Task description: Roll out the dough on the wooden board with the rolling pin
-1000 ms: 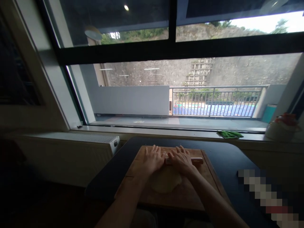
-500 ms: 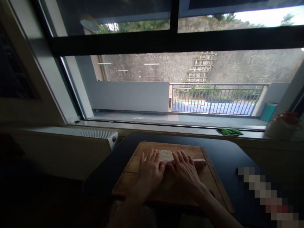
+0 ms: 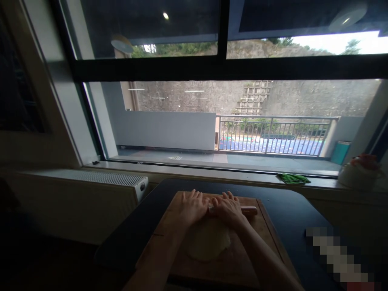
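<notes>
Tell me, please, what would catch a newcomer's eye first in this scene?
Most striking is the pair of hands, left hand and right hand, pressed flat side by side on a rolling pin at the far end of a wooden board. A pale flattened round of dough lies on the board just nearer than the hands. Beyond the dark table, a big window shows a balcony railing.

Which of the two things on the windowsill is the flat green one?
The crumpled green cloth, lying flat on the sill left of the white rounded pot with a red top, which stands tall at the far right. Both hands work well below, on the wooden board.
</notes>
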Tool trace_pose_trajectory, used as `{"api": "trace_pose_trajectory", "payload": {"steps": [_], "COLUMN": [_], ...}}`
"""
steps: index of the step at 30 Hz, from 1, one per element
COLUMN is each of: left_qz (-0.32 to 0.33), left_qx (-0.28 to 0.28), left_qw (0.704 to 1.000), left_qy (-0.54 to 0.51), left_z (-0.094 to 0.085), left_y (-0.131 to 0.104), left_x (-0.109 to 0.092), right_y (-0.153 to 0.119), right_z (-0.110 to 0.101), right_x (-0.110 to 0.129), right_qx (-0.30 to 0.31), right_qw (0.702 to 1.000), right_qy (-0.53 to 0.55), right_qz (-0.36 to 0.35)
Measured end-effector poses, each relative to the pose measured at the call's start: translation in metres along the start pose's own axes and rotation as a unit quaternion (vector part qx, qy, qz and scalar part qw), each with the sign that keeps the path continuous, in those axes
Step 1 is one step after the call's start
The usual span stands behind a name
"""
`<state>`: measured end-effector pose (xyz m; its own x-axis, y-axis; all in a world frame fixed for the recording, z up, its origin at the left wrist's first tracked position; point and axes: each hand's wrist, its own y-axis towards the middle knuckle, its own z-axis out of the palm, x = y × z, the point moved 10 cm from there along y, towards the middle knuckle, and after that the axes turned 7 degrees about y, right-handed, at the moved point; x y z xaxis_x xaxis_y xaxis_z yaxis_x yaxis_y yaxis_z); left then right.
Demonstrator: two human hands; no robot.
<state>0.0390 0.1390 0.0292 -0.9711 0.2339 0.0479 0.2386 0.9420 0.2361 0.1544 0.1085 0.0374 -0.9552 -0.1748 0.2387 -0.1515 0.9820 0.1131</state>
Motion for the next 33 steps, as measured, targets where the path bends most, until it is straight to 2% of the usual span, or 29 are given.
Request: {"api": "trace_pose_trajectory", "payload": {"steps": [4, 7, 10, 15, 17, 18, 21, 24, 26, 28, 30, 33], "left_qz": [0.024, 0.040, 0.040, -0.013, -0.024, -0.022, -0.001, 0.018, 0.030, 0.039, 0.042, 0.026], "left_qx": [-0.105, -0.115, -0.079, 0.061, 0.102, 0.102, 0.027, -0.061, -0.089, -0.100, -0.096, -0.063], "left_qw": [0.994, 0.992, 0.996, 0.998, 0.994, 0.994, 1.000, 0.998, 0.996, 0.994, 0.994, 0.998], "left_qy": [0.012, 0.015, 0.017, -0.006, -0.017, -0.018, -0.003, 0.011, 0.013, 0.011, 0.013, 0.018], "left_z": [-0.024, -0.030, -0.024, 0.011, 0.022, 0.023, 0.009, -0.015, -0.026, -0.032, -0.031, -0.019], "left_y": [-0.061, -0.082, -0.062, 0.011, 0.026, 0.027, 0.007, -0.038, -0.066, -0.080, -0.077, -0.046], "left_x": [-0.015, -0.023, -0.019, 0.004, 0.009, 0.009, 0.002, -0.010, -0.018, -0.023, -0.023, -0.013], "right_y": [-0.042, -0.059, -0.045, 0.012, 0.026, 0.027, 0.012, -0.023, -0.045, -0.057, -0.056, -0.032], "right_z": [0.005, 0.007, 0.006, 0.001, 0.001, 0.001, 0.003, 0.005, 0.006, 0.006, 0.005, 0.003], "right_x": [0.001, 0.002, 0.000, -0.005, -0.008, -0.009, -0.008, -0.006, -0.004, -0.002, -0.002, -0.004], "right_qx": [-0.050, -0.063, -0.049, -0.020, -0.013, -0.014, -0.035, -0.060, -0.076, -0.083, -0.077, -0.055], "right_qw": [0.998, 0.997, 0.998, 0.999, 1.000, 1.000, 0.999, 0.998, 0.997, 0.996, 0.996, 0.998], "right_qy": [0.012, 0.020, 0.022, 0.015, 0.014, 0.014, 0.016, 0.019, 0.021, 0.019, 0.018, 0.017], "right_qz": [-0.019, -0.046, -0.045, -0.023, -0.015, -0.013, -0.015, -0.016, -0.021, -0.029, -0.030, -0.018]}}
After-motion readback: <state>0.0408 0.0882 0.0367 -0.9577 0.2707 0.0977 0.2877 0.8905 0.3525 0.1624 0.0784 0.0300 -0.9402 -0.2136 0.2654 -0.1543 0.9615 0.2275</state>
